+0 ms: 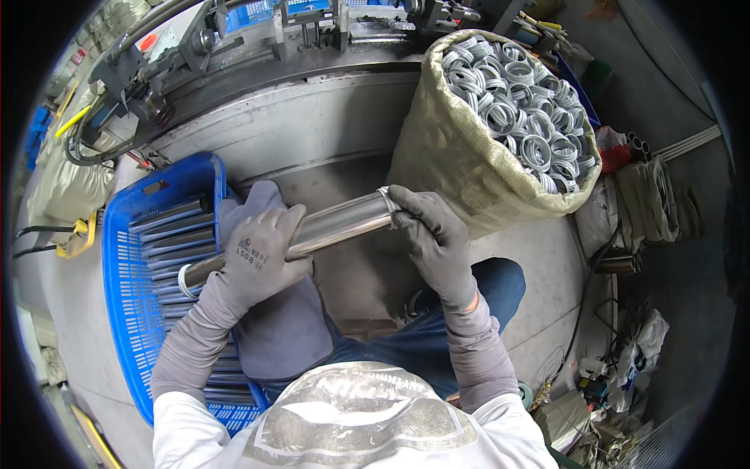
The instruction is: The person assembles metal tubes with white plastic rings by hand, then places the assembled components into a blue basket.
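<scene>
A shiny steel tube point(336, 225) lies slantwise across my lap, with a metal ring at each end. My left hand point(262, 254), in a grey glove, is wrapped around the tube's lower left half. My right hand point(430, 227), also gloved, grips the tube's upper right end, its fingers on the ring point(385, 197) fitted there. The other ring point(185, 280) shows at the lower left end, over the blue crate.
A blue plastic crate point(125, 258) of several steel tubes stands at my left. A woven sack point(437, 148) full of metal rings point(523, 109) stands at upper right. A grey machine housing point(297, 117) with fixtures lies ahead. Bags and clutter lie on the floor at right.
</scene>
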{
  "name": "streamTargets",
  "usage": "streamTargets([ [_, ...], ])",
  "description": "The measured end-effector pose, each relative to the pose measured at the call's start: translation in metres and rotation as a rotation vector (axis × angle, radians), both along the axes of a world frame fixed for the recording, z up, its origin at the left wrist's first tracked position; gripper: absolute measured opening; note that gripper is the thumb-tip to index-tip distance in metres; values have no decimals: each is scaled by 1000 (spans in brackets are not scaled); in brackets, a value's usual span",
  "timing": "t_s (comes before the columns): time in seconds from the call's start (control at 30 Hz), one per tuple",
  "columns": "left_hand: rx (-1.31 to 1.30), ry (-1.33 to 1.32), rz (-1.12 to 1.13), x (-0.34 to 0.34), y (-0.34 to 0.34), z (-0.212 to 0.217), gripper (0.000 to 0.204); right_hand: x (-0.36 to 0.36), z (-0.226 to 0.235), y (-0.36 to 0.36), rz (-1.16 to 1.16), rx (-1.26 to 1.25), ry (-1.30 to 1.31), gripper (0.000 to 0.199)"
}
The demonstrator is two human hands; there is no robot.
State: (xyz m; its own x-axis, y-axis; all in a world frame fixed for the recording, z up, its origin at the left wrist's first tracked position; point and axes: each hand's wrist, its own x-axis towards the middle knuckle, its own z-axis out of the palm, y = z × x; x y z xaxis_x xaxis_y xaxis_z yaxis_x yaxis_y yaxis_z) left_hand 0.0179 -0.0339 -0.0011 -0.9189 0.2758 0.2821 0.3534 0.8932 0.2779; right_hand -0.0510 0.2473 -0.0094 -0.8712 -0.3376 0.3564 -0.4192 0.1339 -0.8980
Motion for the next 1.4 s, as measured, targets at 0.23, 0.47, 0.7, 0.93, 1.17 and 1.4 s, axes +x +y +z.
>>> streamTargets([
  [0.23,-48,-59,-12,-1,-2,-3,62,3,1,1,-11,86,49,31],
  [0.47,-76,-35,-79,-1,5,-6,64,-3,-8,-23,-34,21,-72,47],
  [0.7,-113,-41,-101,-4,8,-6,66,-5,-41,-41,-149,25,24,29],
  [0.93,82,-370,-194,-9,-9,38,76,-12,10,-4,-191,79,109,40],
  [1.17,-252,223,28,-82,-27,71,70,-118,74,152,-568,1039,533,66],
  [1.4,-525,508,310,-261,-9,94,59,-117,91,148,-585,1149,282,66],
])
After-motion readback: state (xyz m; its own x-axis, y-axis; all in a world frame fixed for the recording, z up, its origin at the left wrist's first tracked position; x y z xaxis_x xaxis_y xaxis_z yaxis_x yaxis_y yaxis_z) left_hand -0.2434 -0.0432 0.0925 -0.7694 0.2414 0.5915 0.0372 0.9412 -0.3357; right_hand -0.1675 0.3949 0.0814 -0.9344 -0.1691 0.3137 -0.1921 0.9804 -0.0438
